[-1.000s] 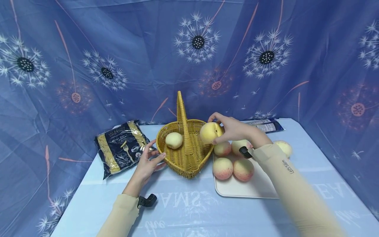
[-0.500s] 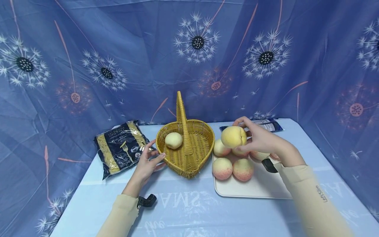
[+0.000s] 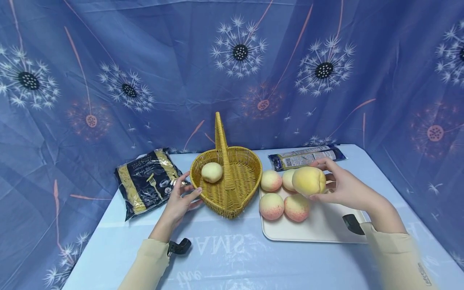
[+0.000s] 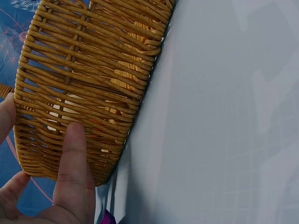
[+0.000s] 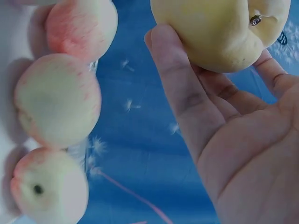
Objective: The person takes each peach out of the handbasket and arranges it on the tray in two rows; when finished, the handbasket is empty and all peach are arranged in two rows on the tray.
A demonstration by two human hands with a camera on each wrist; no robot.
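A yellow peach [image 3: 308, 180] is pinched between the thumb and fingers of my right hand [image 3: 344, 189], held up over the white tray [image 3: 315, 233]. Its stem hollow shows in the right wrist view, on the held peach [image 5: 210, 32]. My left hand [image 3: 181, 199] rests against the left side of a heart-shaped wicker basket [image 3: 246, 193], fingers spread along the outside. Up close, one straight finger [image 4: 72, 163] presses the basket weave [image 4: 93, 70]. Inside the basket, left of the handle, lies a pale peach [image 3: 212, 172].
Several pink-blushed peaches [image 3: 272, 206] sit on the left part of the tray. Behind it lies a long dark blue packet [image 3: 308, 156]. A dark pasta bag [image 3: 148, 181] is at the left. The basket's tall handle [image 3: 225, 161] arches upward; a blue dandelion cloth [image 3: 181, 80] hangs behind.
My right hand has carried the yellow peach from the basket's right rim rightward and slightly down, over the tray. My left hand and the basket have stayed put.
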